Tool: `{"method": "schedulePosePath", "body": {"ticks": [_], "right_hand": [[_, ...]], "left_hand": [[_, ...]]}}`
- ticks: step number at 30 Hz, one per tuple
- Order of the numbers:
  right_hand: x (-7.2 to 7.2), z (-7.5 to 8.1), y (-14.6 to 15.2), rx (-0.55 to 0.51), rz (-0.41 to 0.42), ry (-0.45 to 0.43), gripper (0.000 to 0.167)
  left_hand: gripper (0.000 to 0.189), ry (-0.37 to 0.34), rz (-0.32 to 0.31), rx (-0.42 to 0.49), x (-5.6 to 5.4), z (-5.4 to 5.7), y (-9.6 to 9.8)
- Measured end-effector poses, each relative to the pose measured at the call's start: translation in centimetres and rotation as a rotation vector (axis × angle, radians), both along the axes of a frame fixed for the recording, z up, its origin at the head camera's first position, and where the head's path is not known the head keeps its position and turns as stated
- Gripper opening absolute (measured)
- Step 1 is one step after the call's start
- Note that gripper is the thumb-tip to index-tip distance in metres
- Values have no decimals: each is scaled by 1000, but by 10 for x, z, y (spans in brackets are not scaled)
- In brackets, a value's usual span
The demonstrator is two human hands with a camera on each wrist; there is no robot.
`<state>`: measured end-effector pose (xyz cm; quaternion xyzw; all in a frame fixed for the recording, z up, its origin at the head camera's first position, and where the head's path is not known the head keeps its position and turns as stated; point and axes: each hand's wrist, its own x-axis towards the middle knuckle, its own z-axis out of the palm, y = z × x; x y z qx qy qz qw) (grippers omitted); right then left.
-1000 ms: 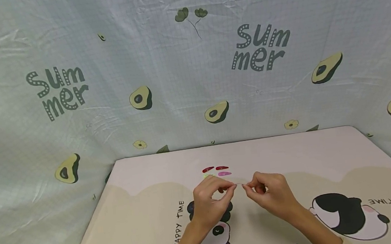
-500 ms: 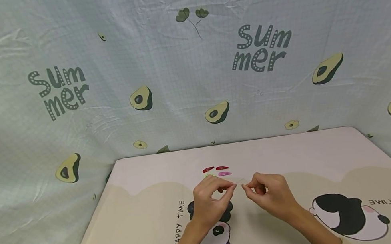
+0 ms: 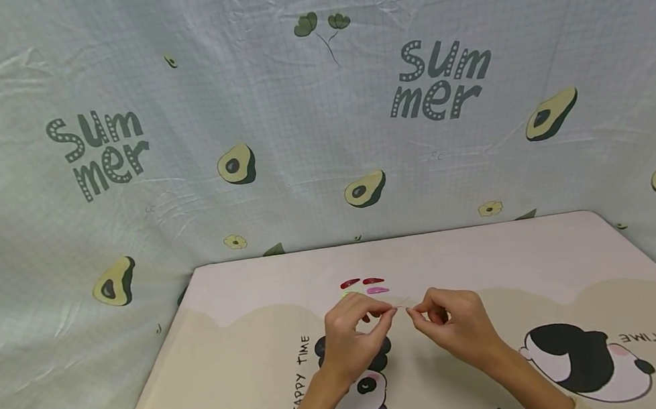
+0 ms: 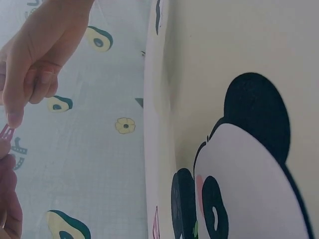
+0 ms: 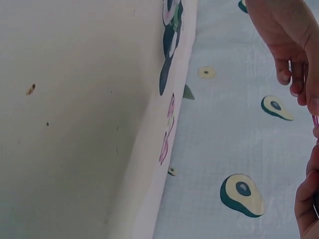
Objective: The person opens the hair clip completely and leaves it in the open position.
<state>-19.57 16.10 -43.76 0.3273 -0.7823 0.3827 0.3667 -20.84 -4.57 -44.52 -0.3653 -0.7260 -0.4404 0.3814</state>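
Between my two hands, above the table, is a small pink snap hair clip point(image 4: 7, 132). My left hand point(image 3: 357, 337) pinches its left end between thumb and forefinger. The thumb and forefinger of my right hand point(image 3: 459, 326) pinch at the other end. Seen from the head, the clip is a thin line, with a second fine strip angled up from it. Fingertips cover most of it in both wrist views. Beyond my left hand lie more snap clips: two red ones point(image 3: 373, 281), a pink-purple one point(image 3: 378, 290) and a yellow-green one point(image 3: 350, 294) partly hidden by that hand.
The table point(image 3: 249, 368) wears a cream and pale pink cover printed with pandas and lettering. Its far edge meets a hanging light green curtain point(image 3: 280, 102) patterned with avocados. A printed panda point(image 3: 362, 393) lies under my left forearm.
Both hands have stayed almost still. A fine strip of the clip now stands up at an angle between the fingertips, where one second ago only a single flat line showed.
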Motion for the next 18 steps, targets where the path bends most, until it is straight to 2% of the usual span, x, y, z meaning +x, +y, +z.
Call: {"method": "schedulePosePath", "body": {"ticks": [11,18], "right_hand": [[0,-1,1,8,-22,-39,31],[0,-1,1,30,-42,-71,29]], "left_hand": [[3,-7,7,-30,-4,-1,-2],[5,-19,12,-37,-3,-2,-2]]}}
